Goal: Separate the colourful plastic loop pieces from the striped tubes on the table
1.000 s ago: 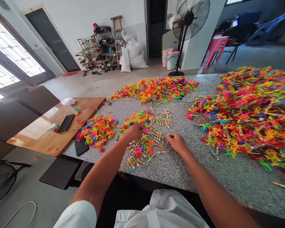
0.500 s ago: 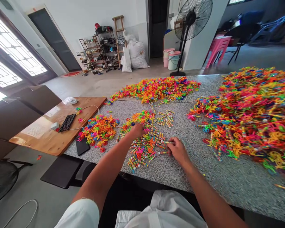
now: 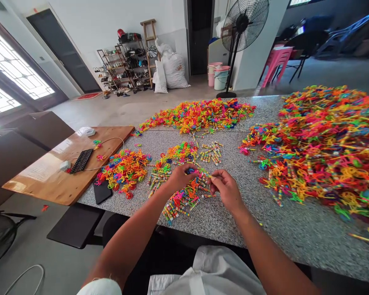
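My left hand (image 3: 182,178) is closed in a pinch over the middle heap, on what looks like a small looped plastic piece (image 3: 190,170), partly blue. Close beside it, my right hand (image 3: 226,189) pinches a thin yellow-green patterned stick (image 3: 207,175) between thumb and fingertips. The stick points left toward my left fingers; whether it touches the looped piece I cannot tell. Under and around both hands lie patterned sticks (image 3: 173,208) and bright looped plastic pieces (image 3: 186,196). More patterned sticks (image 3: 211,155) lie just beyond my hands.
A large heap of colourful pieces (image 3: 334,151) covers the right of the speckled stone table (image 3: 233,229). Another heap (image 3: 199,114) lies at the far edge, a smaller one (image 3: 125,170) at left by a black phone (image 3: 102,192). A wooden board (image 3: 46,168) carries a black keyboard-like rack (image 3: 81,161).
My left hand has lifted from the heap and moved right and nearer, close to my right hand. My right hand has stayed nearly in place with its stick. The view has shifted slightly.
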{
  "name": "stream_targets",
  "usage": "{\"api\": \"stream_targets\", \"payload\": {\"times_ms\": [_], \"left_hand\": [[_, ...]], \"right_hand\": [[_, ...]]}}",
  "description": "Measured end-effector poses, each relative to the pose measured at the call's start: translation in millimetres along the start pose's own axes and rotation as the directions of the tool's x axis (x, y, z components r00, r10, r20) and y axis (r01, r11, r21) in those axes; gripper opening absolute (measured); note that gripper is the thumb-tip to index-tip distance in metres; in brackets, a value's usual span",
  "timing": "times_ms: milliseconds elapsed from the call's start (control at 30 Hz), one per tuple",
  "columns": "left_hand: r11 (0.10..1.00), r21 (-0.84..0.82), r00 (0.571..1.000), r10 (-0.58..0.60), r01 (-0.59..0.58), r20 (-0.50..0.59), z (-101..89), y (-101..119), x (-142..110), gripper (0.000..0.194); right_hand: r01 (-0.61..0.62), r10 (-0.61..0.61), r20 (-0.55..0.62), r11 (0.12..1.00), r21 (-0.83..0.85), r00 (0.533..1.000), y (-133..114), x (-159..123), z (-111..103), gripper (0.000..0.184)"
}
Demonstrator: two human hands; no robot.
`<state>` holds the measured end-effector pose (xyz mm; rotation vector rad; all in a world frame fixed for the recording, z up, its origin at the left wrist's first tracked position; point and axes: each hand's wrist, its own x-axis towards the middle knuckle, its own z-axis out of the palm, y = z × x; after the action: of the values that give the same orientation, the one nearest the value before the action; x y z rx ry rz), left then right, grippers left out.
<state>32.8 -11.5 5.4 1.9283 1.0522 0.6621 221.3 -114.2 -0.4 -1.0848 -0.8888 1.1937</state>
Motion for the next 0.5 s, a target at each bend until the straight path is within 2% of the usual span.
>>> {"api": "stream_targets", "payload": {"times_ms": [67, 133, 267, 333, 500], "left_hand": [[0.999, -0.016, 0.996, 0.053, -0.052, 0.070, 1.0, 9, -11, 0.030], [0.997, -0.033, 0.986, 0.073, -0.069, 0.147, -1.0, 16, -18, 0.031], [0.993, -0.097, 0.959, 0.087, -0.063, 0.269, -5.5, 20, -23, 0.029], [0.992, -0.116, 0.949, 0.081, -0.048, 0.305, -5.7, 20, -23, 0.027], [0.980, -0.198, 0.936, 0.086, -0.018, 0.340, -4.1, 20, -25, 0.032]], "right_hand": [[0.011, -0.011, 0.003, 0.999, -0.039, 1.000, -8, 2, 1, 0.024], [-0.029, 0.029, 0.002, 0.998, -0.059, 1.000, -12, 4, -2, 0.021], [-0.237, 0.238, 0.076, 0.971, -0.023, 0.968, -12, 6, -8, 0.023], [-0.313, 0.309, 0.104, 0.949, 0.026, 0.945, -10, 6, -9, 0.025], [-0.371, 0.358, 0.116, 0.921, 0.117, 0.926, -5, 2, -11, 0.027]]}}
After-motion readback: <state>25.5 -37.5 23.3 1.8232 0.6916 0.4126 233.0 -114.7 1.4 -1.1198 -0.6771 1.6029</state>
